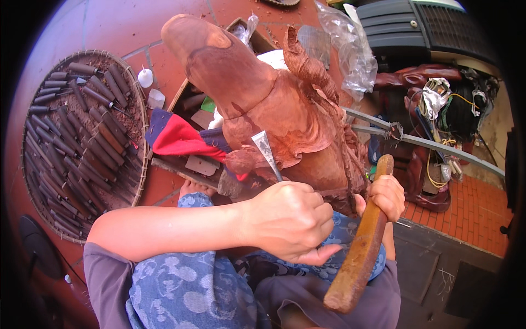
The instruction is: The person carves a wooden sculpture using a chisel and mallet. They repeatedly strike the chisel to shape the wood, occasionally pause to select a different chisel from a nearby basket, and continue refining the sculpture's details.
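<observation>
A large reddish-brown wood carving (pixel 279 109) with a smooth rounded end and rippled, leaf-like edges rises in front of my lap. My left hand (pixel 296 219) is closed round a chisel; its handle is hidden in the fist, and the flared steel blade (pixel 266 151) points up and away, over the carving's near side. In my right hand (pixel 388 196) is a worn wooden mallet (pixel 359 257), a slightly curved bar gripped toward its upper end. Its thick lower end hangs over my lap. A red and navy cloth (pixel 186 137) lies against the carving's left side.
At left, a round woven basket (pixel 143 159) holds many dark-handled carving tools. Clear plastic bags (pixel 350 49) lie beyond the carving. A metal bar clamp (pixel 427 143) extends right from it, near tangled cables (pixel 438 101) and a grey slatted machine (pixel 422 24). A small white bottle (pixel 145 78) stands nearby.
</observation>
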`<state>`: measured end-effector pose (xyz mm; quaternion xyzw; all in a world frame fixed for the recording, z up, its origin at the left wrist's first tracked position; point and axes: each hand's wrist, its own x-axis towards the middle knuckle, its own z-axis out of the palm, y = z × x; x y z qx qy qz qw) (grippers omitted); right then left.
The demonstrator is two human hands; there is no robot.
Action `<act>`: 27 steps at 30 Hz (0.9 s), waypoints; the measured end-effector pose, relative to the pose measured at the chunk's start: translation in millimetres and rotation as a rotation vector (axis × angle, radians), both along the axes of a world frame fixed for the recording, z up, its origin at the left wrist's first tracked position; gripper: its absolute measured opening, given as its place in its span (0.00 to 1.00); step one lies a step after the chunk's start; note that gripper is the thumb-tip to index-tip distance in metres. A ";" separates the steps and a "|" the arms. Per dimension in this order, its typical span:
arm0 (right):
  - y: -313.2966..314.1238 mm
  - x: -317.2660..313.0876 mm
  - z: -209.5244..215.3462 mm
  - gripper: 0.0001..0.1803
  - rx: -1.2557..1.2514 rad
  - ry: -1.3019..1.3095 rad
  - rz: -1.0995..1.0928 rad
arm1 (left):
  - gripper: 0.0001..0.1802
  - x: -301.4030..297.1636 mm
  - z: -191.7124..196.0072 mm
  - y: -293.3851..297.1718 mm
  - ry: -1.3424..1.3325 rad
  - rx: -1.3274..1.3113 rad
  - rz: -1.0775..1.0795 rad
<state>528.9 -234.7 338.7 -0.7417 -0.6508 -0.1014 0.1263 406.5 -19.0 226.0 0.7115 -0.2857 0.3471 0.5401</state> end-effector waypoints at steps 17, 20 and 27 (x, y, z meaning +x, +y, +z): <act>-9.4 3.4 -6.7 0.20 -0.020 -0.109 0.024 | 0.21 15.3 -6.6 -7.0 0.102 -0.041 0.102; -10.0 4.3 -11.9 0.19 0.003 -0.088 0.041 | 0.22 12.6 -3.5 -1.0 0.126 -0.037 0.061; -11.2 5.7 -8.0 0.20 -0.045 -0.152 0.018 | 0.21 13.3 -3.6 0.5 0.095 -0.083 0.059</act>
